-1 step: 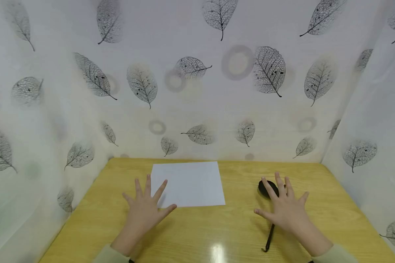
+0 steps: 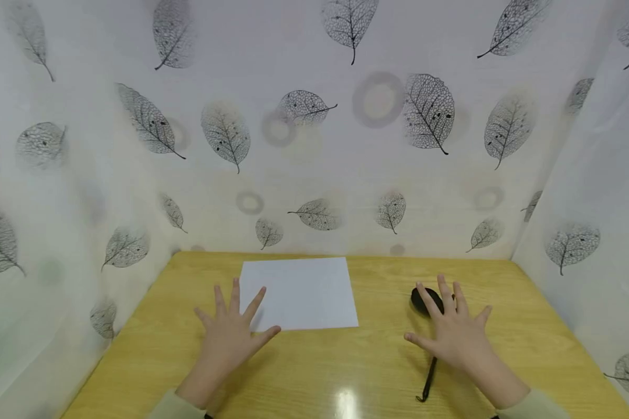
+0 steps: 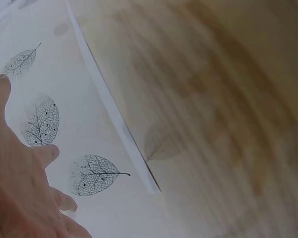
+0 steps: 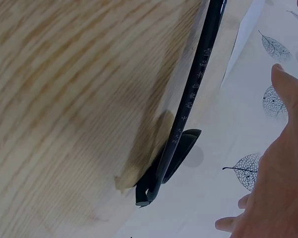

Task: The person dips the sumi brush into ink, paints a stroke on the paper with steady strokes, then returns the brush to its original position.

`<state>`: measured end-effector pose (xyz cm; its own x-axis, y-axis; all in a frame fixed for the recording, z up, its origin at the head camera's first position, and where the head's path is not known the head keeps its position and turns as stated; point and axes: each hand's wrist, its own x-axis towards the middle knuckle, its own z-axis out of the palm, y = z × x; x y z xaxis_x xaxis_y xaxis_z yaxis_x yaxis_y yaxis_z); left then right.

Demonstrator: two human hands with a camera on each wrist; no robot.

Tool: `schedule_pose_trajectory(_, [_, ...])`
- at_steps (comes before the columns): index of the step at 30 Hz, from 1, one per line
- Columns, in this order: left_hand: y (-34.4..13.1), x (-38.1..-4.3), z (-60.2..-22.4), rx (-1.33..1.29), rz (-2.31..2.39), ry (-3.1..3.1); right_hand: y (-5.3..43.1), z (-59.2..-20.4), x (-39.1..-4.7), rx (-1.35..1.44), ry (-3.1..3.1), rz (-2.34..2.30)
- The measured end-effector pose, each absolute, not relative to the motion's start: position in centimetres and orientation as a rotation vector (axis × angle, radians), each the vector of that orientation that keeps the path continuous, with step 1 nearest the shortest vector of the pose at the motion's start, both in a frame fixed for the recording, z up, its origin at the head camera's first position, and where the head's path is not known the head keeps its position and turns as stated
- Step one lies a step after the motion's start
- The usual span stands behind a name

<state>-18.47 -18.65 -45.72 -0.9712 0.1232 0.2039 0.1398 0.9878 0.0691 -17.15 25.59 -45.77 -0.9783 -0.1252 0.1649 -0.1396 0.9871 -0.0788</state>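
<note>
My left hand (image 2: 228, 337) is held with its fingers spread over the table, its fingertips near the left edge of a white sheet of paper (image 2: 304, 294). It holds nothing. On the right, my right hand (image 2: 458, 337), also spread and without anything in it, hovers over a black calligraphy brush (image 2: 431, 372) and a small round black dish (image 2: 417, 301), partly covering both. In the right wrist view the brush handle (image 4: 188, 94) carries small pale characters, and its far end lies at the dark dish (image 4: 184, 153). The left wrist view shows the paper edge (image 3: 111, 106).
The yellow wood-grain table (image 2: 293, 372) has a light reflection near its front. White curtains (image 2: 314, 157) printed with grey leaves stand behind the table and along both sides.
</note>
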Motion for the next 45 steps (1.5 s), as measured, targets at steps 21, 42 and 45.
schedule_pose_trajectory(21, [-20.2,-19.1,-45.3,-0.243,-0.164,-2.919,26.0,-45.4,-17.6,0.223,-2.961,0.122])
schedule_pose_trajectory(42, [-22.0,-20.5,-44.9,-0.444,-0.087,-2.856,28.6,-44.9,-17.6,0.596,-2.658,-0.041])
schedule_pose_trajectory(45, [-22.0,-20.7,-44.9,-0.476,-0.077,-2.855,29.0,-44.9,-17.4,0.678,-2.614,-0.076])
